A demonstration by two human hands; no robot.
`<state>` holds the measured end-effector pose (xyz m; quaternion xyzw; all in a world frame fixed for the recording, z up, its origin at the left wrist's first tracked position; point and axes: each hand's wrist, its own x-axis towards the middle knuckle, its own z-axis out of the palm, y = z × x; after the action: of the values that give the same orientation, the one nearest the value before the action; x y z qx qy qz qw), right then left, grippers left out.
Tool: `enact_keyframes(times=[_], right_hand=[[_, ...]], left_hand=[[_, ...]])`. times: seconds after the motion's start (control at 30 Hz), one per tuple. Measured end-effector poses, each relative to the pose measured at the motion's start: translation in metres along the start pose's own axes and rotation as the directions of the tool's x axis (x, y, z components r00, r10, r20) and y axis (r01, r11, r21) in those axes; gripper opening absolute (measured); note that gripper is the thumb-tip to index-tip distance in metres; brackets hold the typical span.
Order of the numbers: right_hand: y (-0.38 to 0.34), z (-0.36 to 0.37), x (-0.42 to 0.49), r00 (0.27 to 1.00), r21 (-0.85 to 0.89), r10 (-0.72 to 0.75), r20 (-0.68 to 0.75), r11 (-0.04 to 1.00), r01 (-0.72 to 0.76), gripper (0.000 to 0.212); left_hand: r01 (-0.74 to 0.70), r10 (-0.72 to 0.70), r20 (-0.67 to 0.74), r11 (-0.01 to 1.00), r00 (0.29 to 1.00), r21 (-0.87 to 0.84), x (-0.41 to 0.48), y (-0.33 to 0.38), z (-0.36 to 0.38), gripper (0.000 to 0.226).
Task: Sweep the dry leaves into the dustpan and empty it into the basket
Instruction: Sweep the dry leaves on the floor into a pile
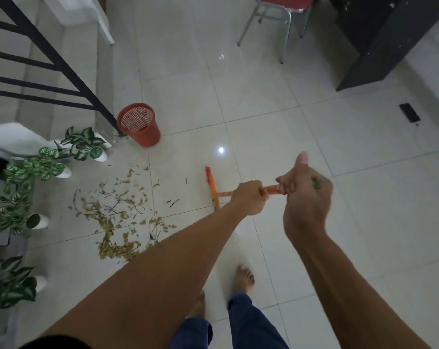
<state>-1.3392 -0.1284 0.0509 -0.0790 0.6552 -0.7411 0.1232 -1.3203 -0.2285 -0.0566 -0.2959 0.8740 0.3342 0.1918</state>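
1. The left hand (pixel 247 197) is closed in a fist around the orange broom handle (pixel 270 190), fingers wrapped fully round it.
2. The right hand (pixel 305 195) grips the same handle just behind the left, nearer the handle's end; its fingers curl round the stick and the thumb sticks up and away from the grip.
3. A green mark shows on the back of the right hand.
4. The broom head (pixel 211 188), orange and seen nearly edge-on, sits low over the pale tiled floor (pixel 263 96), beyond the left hand.
5. The dry leaves (pixel 117 215) lie scattered on the floor to the left of the broom head, apart from it, with a denser patch nearer the person and a few stray bits towards the broom.
6. The red mesh basket (pixel 139 127) stands upright on the floor beyond the leaves, at the foot of a dark stair railing (pixel 62 64).
7. Potted plants (pixel 37 167) with green-and-white foliage line the left edge beside the leaves.
8. No dustpan shows in this view.
9. The person's bare foot (pixel 243 279) stands on the tiles below the hands.
10. A metal-legged chair (pixel 276 18) and a dark cabinet (pixel 379 39) stand at the far side.
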Motion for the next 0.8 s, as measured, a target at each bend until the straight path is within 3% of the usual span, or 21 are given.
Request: enact_keyframes(times=[0.17,0.37,0.53,0.67,0.8], right_hand=[[0.035,0.033,-0.005,0.973,-0.115,0.074,0.22,0.992,-0.05,0.061],[0.043,0.046,0.003,0.962,-0.057,0.187,0.198,0.982,-0.179,0.063],[0.014,0.05,0.046,0.977,0.023,0.122,0.177,0.991,-0.128,0.061],[0.006,0.076,0.062,0.973,-0.056,0.0,0.23,0.998,0.013,0.067],[0.031,0.12,0.056,0.939,-0.161,0.038,0.343,0.987,0.019,0.063]], left_hand=[[0.157,-0.157,-0.02,0.988,0.987,-0.003,0.012,-0.04,0.002,0.033],[0.306,-0.313,-0.054,0.946,0.948,-0.11,0.0,-0.076,0.0,0.032],[0.217,-0.234,-0.105,0.965,0.967,-0.147,0.026,-0.043,-0.032,0.031],[0.128,-0.146,-0.093,0.975,0.985,-0.18,0.054,-0.036,-0.064,0.031],[0.189,-0.199,-0.039,0.966,0.979,-0.177,0.067,-0.07,-0.081,0.033]])
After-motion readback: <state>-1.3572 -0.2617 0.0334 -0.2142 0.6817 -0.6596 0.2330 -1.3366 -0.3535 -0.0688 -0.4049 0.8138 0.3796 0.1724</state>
